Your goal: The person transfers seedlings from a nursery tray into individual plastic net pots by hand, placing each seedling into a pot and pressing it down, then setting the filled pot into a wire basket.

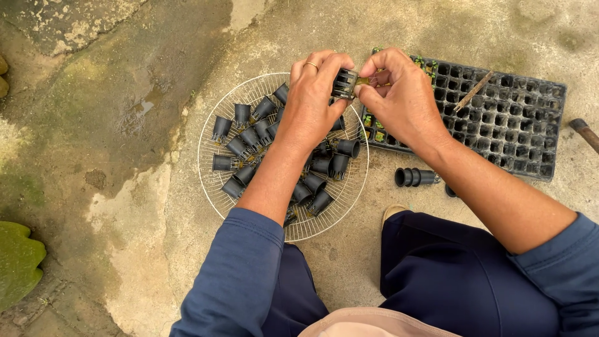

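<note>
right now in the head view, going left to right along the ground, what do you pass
Green mossy stone → round white wire basket filled with small black net pots → loose stack of black pots lying on the concrete → black seedling tray → wooden tool handle at the right edge.

No packages, labels, signs or screens anywhere here; nothing of that sort lies on the concrete floor.
</note>
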